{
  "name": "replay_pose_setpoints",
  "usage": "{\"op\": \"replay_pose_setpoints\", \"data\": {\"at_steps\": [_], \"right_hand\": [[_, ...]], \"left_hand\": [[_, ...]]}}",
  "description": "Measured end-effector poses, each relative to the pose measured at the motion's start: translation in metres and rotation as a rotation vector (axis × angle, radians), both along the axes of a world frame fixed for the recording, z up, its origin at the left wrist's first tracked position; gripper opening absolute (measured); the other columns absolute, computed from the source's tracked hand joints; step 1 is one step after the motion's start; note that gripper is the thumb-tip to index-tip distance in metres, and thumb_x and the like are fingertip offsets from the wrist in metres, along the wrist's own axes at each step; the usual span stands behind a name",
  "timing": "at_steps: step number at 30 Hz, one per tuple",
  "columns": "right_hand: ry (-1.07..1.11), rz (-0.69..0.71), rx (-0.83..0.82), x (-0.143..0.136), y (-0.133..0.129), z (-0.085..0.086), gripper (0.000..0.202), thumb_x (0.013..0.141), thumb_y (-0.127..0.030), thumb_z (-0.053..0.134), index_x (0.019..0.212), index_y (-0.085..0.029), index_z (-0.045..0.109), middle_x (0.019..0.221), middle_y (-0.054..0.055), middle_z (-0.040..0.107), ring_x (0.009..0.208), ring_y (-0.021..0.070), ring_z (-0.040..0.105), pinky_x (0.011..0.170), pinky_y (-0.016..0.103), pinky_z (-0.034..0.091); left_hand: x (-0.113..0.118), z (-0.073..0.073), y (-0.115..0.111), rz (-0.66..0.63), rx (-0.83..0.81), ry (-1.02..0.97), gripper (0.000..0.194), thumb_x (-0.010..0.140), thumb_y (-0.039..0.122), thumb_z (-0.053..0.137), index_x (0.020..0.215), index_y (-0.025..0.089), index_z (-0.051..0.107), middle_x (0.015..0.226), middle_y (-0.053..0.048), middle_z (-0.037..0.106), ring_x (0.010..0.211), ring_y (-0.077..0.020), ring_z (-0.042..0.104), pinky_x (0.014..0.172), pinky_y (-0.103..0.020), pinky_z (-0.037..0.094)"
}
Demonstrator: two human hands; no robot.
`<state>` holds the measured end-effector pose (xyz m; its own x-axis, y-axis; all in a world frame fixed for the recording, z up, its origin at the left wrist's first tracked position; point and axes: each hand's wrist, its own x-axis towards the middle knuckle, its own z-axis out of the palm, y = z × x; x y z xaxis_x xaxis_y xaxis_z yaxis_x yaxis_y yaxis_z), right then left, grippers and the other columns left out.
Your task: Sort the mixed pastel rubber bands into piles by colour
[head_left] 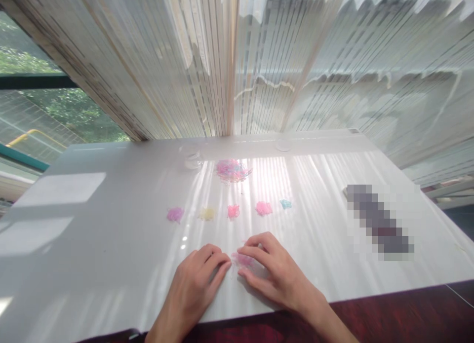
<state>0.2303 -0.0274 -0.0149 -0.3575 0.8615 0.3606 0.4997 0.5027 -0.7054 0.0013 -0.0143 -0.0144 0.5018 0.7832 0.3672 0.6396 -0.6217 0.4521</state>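
Note:
Close to the table's front edge lies a small loose pile of pink rubber bands (243, 259). My right hand (276, 269) curves over it from the right, thumb and fingers apart on either side of the pile. On the pile's left edge, my left hand (203, 274) has thumb and fingertips pressed together; anything between them is too small to make out. Beyond my hands runs a row of small piles: purple bands (175, 214), yellow bands (206, 213), red-pink bands (233, 211), pink bands (263, 208) and blue bands (285, 204). A larger mixed-colour heap (232, 170) sits behind them.
At the back of the white table (122, 224) stands a clear container (193, 159), with a clear round lid (283, 146) farther right. A blurred-out dark object (379, 219) lies on the right side. A striped curtain (185, 61) hangs behind the table.

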Motion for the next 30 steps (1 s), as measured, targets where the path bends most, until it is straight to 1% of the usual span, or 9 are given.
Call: {"op": "replay_pose_setpoints", "data": {"at_steps": [5,9,12,14,16,18,22,25,30], "right_hand": [[0.002,-0.006,0.027,0.001,-0.001,-0.001,0.026,0.096,-0.022,0.071,0.122,-0.020,0.071,0.109,0.012,0.067,0.096,0.0243,0.068,0.081,0.039,0.064],[0.015,0.000,0.058,0.000,-0.001,-0.003,0.026,0.100,-0.021,0.066,0.125,-0.023,0.070,0.108,0.011,0.068,0.092,0.0218,0.067,0.077,0.037,0.064],[0.017,-0.003,0.083,-0.001,0.000,-0.005,0.020,0.100,-0.017,0.065,0.117,-0.024,0.072,0.101,0.008,0.069,0.090,0.0211,0.067,0.077,0.036,0.063],[0.019,0.001,0.093,-0.002,0.001,-0.006,0.016,0.100,-0.016,0.066,0.112,-0.024,0.072,0.097,0.007,0.070,0.090,0.0213,0.067,0.078,0.036,0.063],[0.027,0.001,0.083,-0.001,0.001,-0.006,0.016,0.100,-0.016,0.066,0.112,-0.024,0.072,0.096,0.007,0.071,0.090,0.0216,0.068,0.077,0.036,0.063],[0.041,-0.001,0.067,0.000,0.001,-0.006,0.016,0.100,-0.016,0.066,0.113,-0.024,0.072,0.097,0.007,0.071,0.091,0.0218,0.068,0.077,0.036,0.063],[0.070,-0.008,0.058,0.001,0.001,-0.005,0.018,0.099,-0.015,0.067,0.114,-0.024,0.072,0.098,0.007,0.071,0.093,0.0218,0.068,0.079,0.035,0.063],[0.076,-0.017,0.065,0.000,0.002,-0.005,0.017,0.098,-0.016,0.068,0.113,-0.024,0.072,0.096,0.006,0.071,0.091,0.0210,0.068,0.078,0.034,0.063],[0.077,-0.013,0.075,0.000,0.002,-0.003,0.015,0.098,-0.016,0.067,0.110,-0.024,0.072,0.094,0.006,0.071,0.087,0.0201,0.069,0.077,0.033,0.063]], "left_hand": [[0.001,0.000,-0.001,0.014,-0.015,-0.019,0.021,0.106,0.020,0.049,0.095,0.024,0.066,0.086,-0.001,0.070,0.067,-0.0163,0.066,0.064,-0.028,0.052],[0.004,0.000,-0.001,-0.014,-0.031,-0.078,0.018,0.106,0.018,0.049,0.098,0.023,0.065,0.090,-0.002,0.071,0.072,-0.0161,0.069,0.068,-0.027,0.055],[0.005,-0.001,-0.001,-0.031,-0.058,-0.115,0.015,0.105,0.019,0.051,0.101,0.023,0.066,0.094,-0.003,0.074,0.076,-0.0158,0.072,0.071,-0.026,0.057],[0.005,-0.001,-0.002,-0.031,-0.110,-0.136,0.013,0.104,0.019,0.053,0.100,0.023,0.065,0.089,-0.001,0.075,0.070,-0.0144,0.070,0.067,-0.024,0.055],[0.005,0.000,-0.003,-0.021,-0.142,-0.161,0.012,0.103,0.019,0.056,0.097,0.024,0.064,0.082,0.002,0.073,0.063,-0.0128,0.066,0.062,-0.023,0.053],[0.006,0.001,-0.005,-0.005,-0.133,-0.190,0.011,0.101,0.017,0.057,0.096,0.024,0.064,0.080,0.003,0.072,0.058,-0.0118,0.061,0.059,-0.023,0.052],[0.007,0.003,-0.006,0.031,-0.081,-0.234,0.006,0.100,0.021,0.062,0.104,0.024,0.064,0.080,0.002,0.072,0.053,-0.0110,0.055,0.056,-0.023,0.051],[0.009,0.003,-0.005,0.026,-0.046,-0.245,0.007,0.101,0.023,0.063,0.108,0.023,0.065,0.084,0.001,0.075,0.055,-0.0108,0.059,0.057,-0.022,0.052],[0.014,0.002,-0.007,-0.003,-0.061,-0.281,0.009,0.102,0.017,0.061,0.105,0.023,0.067,0.089,0.000,0.076,0.063,-0.0111,0.066,0.061,-0.020,0.054]]}}
